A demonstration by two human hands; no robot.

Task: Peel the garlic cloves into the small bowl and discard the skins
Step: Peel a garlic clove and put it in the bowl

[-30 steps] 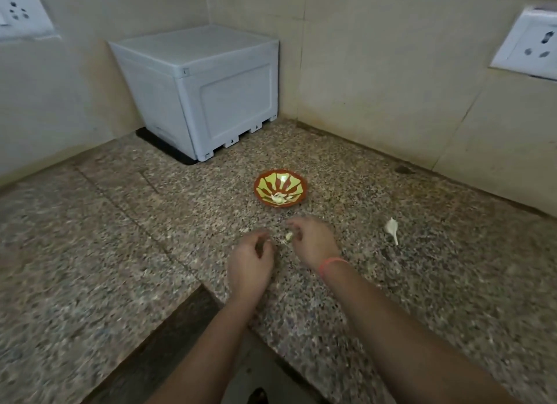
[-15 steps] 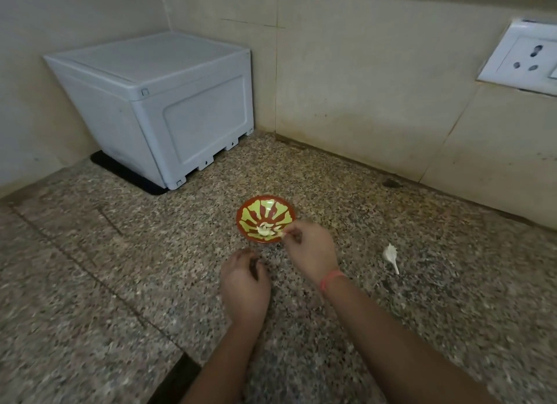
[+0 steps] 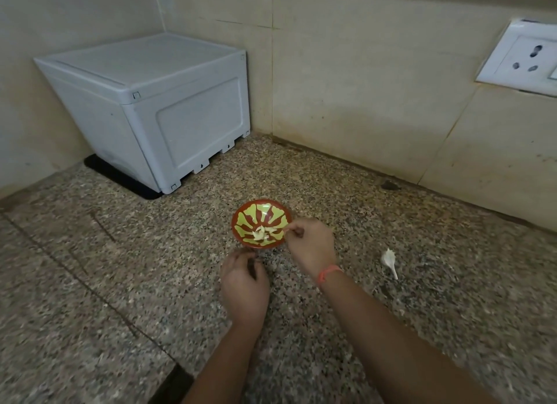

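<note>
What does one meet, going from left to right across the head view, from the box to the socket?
grey box → left hand → right hand → white garlic piece → wall socket

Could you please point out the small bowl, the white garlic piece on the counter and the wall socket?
small bowl [image 3: 265, 202]: head view, far rim.
white garlic piece [image 3: 386, 258]: head view, its broad end.
wall socket [image 3: 526, 60]: head view, faceplate.
</note>
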